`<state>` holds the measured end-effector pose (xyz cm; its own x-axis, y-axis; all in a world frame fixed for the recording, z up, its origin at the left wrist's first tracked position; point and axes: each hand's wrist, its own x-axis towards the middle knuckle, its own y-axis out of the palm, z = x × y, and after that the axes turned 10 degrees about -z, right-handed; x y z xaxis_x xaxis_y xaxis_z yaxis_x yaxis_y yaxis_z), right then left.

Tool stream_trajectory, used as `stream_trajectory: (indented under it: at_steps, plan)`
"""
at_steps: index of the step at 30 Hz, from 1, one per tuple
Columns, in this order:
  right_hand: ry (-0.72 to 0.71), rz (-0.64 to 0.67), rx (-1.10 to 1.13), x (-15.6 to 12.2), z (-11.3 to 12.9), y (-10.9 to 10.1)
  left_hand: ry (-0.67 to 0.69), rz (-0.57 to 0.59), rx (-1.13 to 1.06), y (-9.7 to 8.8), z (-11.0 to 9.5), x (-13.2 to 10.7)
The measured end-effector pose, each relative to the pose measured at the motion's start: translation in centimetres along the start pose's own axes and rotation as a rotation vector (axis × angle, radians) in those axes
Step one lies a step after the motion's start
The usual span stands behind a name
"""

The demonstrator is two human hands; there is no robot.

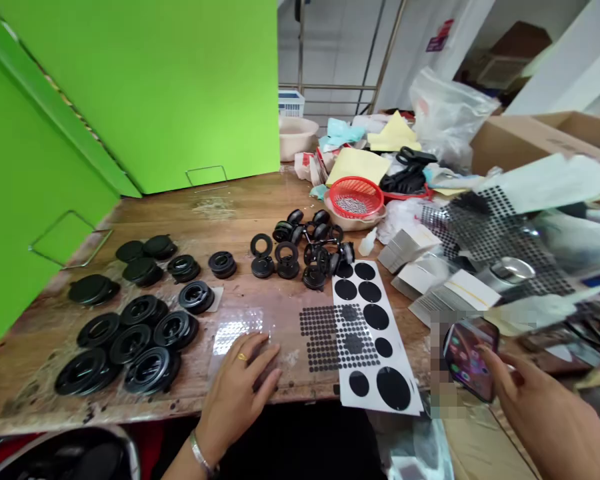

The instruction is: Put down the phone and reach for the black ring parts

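My left hand lies palm down at the table's front edge, fingers apart, holding nothing. It rests by a clear plastic sheet with pale square marks. On the right, one finger of my right hand is stretched onto the lit screen of a smartphone; its other fingers are bent and partly hidden. Between the hands lies a white sheet of black round stickers, overlapped by a sheet of small black dots. Several black ring-shaped parts stand in stacks left of my left hand.
Black parts with raised rings cluster mid-table near a small white bottle. A red basket of small metal pieces stands behind. Card stacks, a cardboard box and plastic bags crowd the right. Green panels border the left and back.
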<state>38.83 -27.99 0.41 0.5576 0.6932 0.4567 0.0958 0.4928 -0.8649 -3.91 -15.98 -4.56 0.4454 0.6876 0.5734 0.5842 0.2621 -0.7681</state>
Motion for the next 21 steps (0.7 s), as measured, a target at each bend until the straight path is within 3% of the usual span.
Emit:
stream_trajectory:
  at_steps: [3, 8, 11, 13, 15, 18, 21]
  plan:
    - [-0.354, -0.182, 0.382, 0.1, 6.2, -0.5, -0.022, -0.012, -0.012, -0.1, -0.3, 0.2]
    - [-0.688, 0.049, 0.861, 0.1, 19.6, 1.3, -0.056, -0.016, -0.044, -0.3, -0.5, 0.2]
    - [-0.801, 0.015, 0.989, 1.7, 26.7, 3.5, -0.099, -0.003, -0.043, -0.3, -0.7, 0.1]
    - [-0.84, -0.11, 0.904, 3.3, 31.0, 4.8, -0.118, 0.008, -0.046, -0.4, -0.8, 0.2]
    - [-0.841, -0.145, 0.646, 4.9, 35.0, 5.7, -0.117, 0.015, -0.054, -0.5, -0.8, 0.3]
    - [-0.822, -0.011, 0.286, 6.3, 39.3, 6.2, -0.088, -0.004, -0.062, -0.5, -0.7, 0.0]
    - [-0.838, 0.182, 0.123, 6.6, 41.0, 6.4, -0.038, -0.063, -0.059, -0.1, 0.0, -0.4]
